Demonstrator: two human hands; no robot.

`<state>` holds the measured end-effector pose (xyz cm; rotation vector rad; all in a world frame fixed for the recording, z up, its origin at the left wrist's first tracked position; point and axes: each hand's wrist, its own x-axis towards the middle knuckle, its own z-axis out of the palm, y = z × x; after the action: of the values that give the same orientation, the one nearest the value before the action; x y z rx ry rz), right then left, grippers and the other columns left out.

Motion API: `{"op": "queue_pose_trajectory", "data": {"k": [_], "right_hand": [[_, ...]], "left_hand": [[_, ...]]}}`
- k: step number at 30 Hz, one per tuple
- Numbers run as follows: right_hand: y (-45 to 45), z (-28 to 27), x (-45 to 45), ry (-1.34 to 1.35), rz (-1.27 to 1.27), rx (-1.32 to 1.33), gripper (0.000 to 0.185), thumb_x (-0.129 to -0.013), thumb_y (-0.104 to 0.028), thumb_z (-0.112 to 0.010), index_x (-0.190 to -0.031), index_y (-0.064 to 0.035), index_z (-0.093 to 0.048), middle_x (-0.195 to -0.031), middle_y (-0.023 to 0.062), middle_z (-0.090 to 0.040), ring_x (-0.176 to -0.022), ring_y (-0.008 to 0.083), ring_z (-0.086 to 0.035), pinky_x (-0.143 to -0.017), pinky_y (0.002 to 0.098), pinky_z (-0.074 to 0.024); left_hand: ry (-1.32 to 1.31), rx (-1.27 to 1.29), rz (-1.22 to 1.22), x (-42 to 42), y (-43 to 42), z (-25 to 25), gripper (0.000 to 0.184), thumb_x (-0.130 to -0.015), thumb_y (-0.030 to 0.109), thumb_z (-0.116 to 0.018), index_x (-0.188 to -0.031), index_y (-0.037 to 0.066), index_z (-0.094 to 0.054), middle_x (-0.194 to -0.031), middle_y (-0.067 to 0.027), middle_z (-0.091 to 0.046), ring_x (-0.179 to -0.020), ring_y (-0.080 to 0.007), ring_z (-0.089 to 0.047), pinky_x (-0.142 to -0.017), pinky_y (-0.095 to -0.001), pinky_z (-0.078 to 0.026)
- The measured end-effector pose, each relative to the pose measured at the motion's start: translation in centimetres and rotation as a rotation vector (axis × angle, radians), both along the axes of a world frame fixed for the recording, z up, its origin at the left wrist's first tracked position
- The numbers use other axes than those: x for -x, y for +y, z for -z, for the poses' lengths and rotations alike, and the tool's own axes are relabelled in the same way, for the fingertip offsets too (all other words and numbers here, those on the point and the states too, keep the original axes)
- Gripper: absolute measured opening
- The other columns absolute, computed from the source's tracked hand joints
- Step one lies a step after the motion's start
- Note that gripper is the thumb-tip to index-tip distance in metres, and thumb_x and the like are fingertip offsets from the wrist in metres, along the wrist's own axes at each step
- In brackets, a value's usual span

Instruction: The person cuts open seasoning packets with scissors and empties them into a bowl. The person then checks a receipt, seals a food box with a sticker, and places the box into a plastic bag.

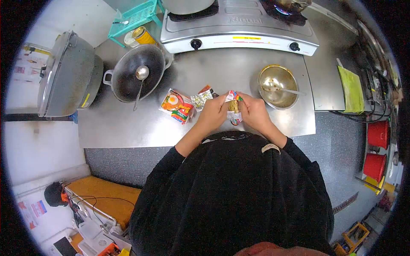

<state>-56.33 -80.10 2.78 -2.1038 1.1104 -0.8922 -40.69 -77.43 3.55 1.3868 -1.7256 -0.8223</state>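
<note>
My left hand (212, 112) and my right hand (255, 112) are both closed on the sides of an instant noodle packet (232, 93), just in front of my body. Its wrapper gapes between my hands, and pale noodles (233, 106) show inside. Just left of my left hand lie silvery seasoning sachets (200, 100). Further left are unopened-looking noodle packets (177, 106) with a fried egg picture, overlapping on the steel table. Beyond my right hand sits a metal bowl (287, 99) with a spoon (287, 90) in it.
A wok (124, 70) with a ladle (142, 73) stands at the left, beside a large lidded pot (70, 74). At the back, a gas stove (239, 25) carries pots, with a blue flame at its right burner. A yellow-green cloth (351, 88) lies at the right.
</note>
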Motion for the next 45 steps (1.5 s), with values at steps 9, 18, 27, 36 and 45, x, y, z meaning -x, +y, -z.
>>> {"op": "queue_pose_trajectory", "data": {"k": [9, 18, 27, 36, 45], "right_hand": [[1.2, -0.6, -0.8, 0.278, -0.024, -0.065, 0.02, -0.078, -0.011, -0.045, -0.093, 0.0023, -0.046, -0.072, 0.025, -0.056, -0.063, 0.0397, -0.056, -0.056, 0.0463, -0.0464], [2.0, -0.6, 0.9, 0.34, -0.145, -0.176, 0.016, -0.077, -0.01, -0.046, -0.089, 0.0008, -0.047, -0.071, 0.0242, -0.057, -0.065, 0.0402, -0.056, -0.057, 0.0449, -0.0467], [0.1, -2.4, 0.3, 0.161, -0.085, -0.09, 0.027, -0.078, -0.012, -0.047, -0.104, -0.0076, -0.054, -0.082, 0.0187, -0.059, -0.069, 0.0362, -0.057, -0.062, 0.0417, -0.0472], [-2.4, -2.4, -1.9, -0.08, -0.083, 0.109, 0.021, -0.076, -0.009, -0.052, -0.096, -0.0102, -0.057, -0.095, 0.0128, -0.057, -0.079, 0.0327, -0.058, -0.067, 0.0387, -0.0479], [-3.2, -0.4, -2.8, 0.329, 0.044, 0.314, 0.017, -0.069, -0.008, -0.055, -0.084, -0.002, -0.061, -0.103, 0.0162, -0.051, -0.099, 0.031, -0.048, -0.08, 0.037, -0.044]], "left_hand": [[-0.264, -0.13, 0.034, 0.3, -0.1, -0.7, 0.021, -0.079, 0.015, -0.045, -0.089, -0.001, -0.054, -0.069, -0.0244, -0.055, -0.066, -0.0391, -0.055, -0.059, -0.043, -0.043], [-0.144, -0.222, 0.139, -0.3, 2.4, 1.3, 0.024, -0.08, 0.013, -0.043, -0.095, 0.0, -0.055, -0.078, -0.0245, -0.057, -0.073, -0.0406, -0.055, -0.065, -0.0414, -0.044], [0.35, -0.218, 0.045, -1.4, 1.3, 2.3, 0.057, -0.083, 0.039, -0.047, -0.129, 0.009, -0.031, -0.109, -0.0208, -0.052, -0.088, -0.0295, -0.058, -0.076, -0.0366, -0.046], [1.535, -0.791, 0.07, -0.8, -3.7, 2.4, 0.052, -0.078, 0.055, -0.041, -0.105, 0.012, -0.051, -0.105, -0.0082, -0.055, -0.097, -0.0222, -0.053, -0.085, -0.0392, -0.042], [1.43, -0.69, -0.067, 0.1, -4.7, 4.6, 0.048, -0.08, 0.055, -0.04, -0.101, 0.014, -0.053, -0.103, -0.0043, -0.057, -0.096, -0.0197, -0.054, -0.085, -0.0373, -0.04]]}}
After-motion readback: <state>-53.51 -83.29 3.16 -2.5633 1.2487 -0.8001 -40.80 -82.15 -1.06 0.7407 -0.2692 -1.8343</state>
